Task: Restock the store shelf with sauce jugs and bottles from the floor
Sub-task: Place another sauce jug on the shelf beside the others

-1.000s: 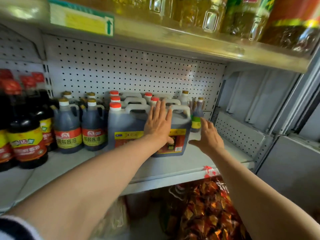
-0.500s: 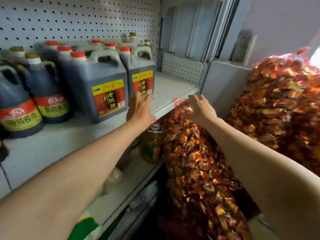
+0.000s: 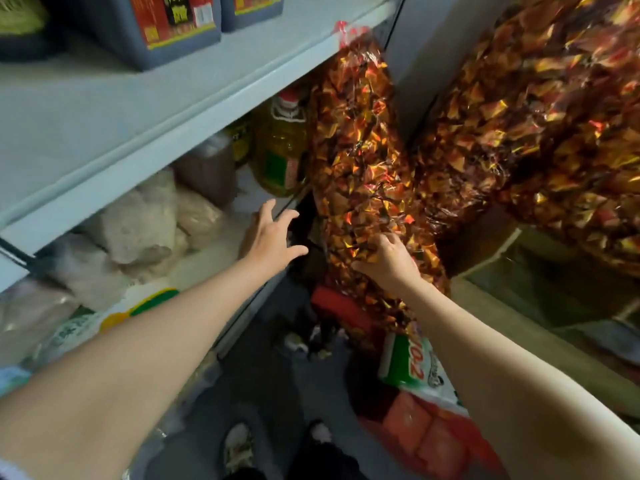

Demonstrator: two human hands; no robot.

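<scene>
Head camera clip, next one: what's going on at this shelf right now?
A person is reaching down below the shelf that holds the sauce jugs. The right hand presses against a tall bag of foil-wrapped candies, while the left hand stretches open-fingered toward the dark gap beside it. Neither hand holds a jug.

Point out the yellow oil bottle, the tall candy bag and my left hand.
yellow oil bottle (image 3: 281, 147): head view, on its clear body.
tall candy bag (image 3: 360, 161): head view, mid front of bag.
left hand (image 3: 268, 233): head view, back of hand.
</scene>
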